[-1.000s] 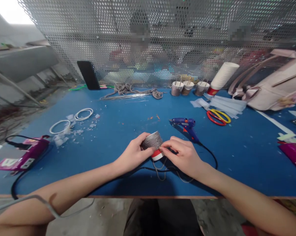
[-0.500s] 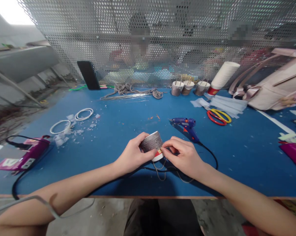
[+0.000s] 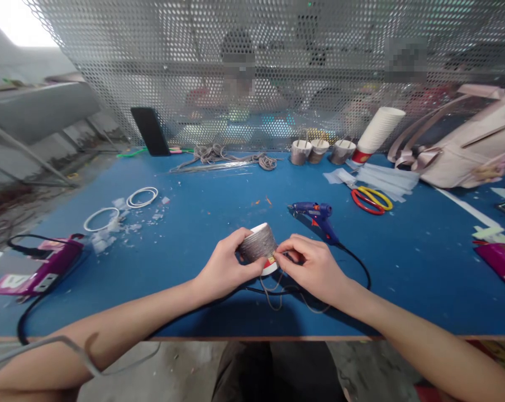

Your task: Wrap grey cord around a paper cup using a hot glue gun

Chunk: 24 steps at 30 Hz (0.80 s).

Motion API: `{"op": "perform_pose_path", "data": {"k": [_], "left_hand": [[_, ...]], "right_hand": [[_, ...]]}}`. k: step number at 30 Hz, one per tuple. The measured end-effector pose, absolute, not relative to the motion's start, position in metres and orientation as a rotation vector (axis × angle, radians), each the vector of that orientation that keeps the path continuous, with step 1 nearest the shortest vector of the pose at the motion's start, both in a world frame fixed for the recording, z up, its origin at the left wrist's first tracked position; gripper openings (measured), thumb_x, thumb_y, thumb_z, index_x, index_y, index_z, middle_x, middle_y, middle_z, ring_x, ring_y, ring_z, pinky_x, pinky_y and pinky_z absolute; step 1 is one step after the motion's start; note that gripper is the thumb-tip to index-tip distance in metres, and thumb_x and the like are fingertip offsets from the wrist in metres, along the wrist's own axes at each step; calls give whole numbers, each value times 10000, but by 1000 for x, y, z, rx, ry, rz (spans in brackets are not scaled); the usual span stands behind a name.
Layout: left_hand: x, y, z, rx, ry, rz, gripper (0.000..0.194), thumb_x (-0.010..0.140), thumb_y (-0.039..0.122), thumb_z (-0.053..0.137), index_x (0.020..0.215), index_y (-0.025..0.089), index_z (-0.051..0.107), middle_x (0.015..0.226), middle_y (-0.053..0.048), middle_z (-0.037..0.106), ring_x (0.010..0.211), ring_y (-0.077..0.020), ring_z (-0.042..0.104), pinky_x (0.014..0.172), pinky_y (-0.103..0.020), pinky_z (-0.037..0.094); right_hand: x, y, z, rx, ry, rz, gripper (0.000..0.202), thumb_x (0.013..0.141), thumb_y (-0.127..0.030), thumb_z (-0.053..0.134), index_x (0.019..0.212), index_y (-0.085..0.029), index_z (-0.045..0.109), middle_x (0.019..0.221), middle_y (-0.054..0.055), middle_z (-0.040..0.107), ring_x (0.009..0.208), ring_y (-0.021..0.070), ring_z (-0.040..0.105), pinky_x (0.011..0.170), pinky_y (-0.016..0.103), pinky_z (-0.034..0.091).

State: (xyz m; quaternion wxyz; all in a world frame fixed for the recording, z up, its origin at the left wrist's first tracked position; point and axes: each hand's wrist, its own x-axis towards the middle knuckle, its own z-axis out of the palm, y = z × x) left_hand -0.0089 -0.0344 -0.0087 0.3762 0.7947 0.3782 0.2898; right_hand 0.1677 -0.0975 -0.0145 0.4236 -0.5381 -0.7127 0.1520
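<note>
The cord-wrapped cup tilts above the near tabletop, clasped between the left hand's thumb and fingers; at its four o'clock, the right hand closely pinches the cord, best kept evenly taut. The glue gun at two o'clock and table edge at six favour small turns.

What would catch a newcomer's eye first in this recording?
Probably the cord-wrapped cup between the two hands, tilted in the left hand, with the right hand pinching at its side. Next, the blue glue gun lying just beyond the right hand, and the red-and-yellow-handled scissors farther right.
</note>
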Motion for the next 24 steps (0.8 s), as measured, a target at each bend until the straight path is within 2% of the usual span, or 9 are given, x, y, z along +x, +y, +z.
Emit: {"op": "perform_pose_path", "data": {"k": [13,24], "left_hand": [[-9,-34,-8,2056,952,737,153,695,275,611,749,173,510,659,48,469,606,-92,434,551,-210,365],[-10,-35,-10,2018,958,753,168,695,287,628,745,173,516,664,42,466,611,-93,440,549,-205,374]], "right_hand": [[168,-96,-13,-1361,-1763,416,102,797,-161,595,697,-176,611,578,-40,476,504,91,418,507,230,342],[168,-95,-8,-1420,-1679,580,107,769,-182,598,663,-180,609,513,-71,380,465,77,348,457,217,292]]}}
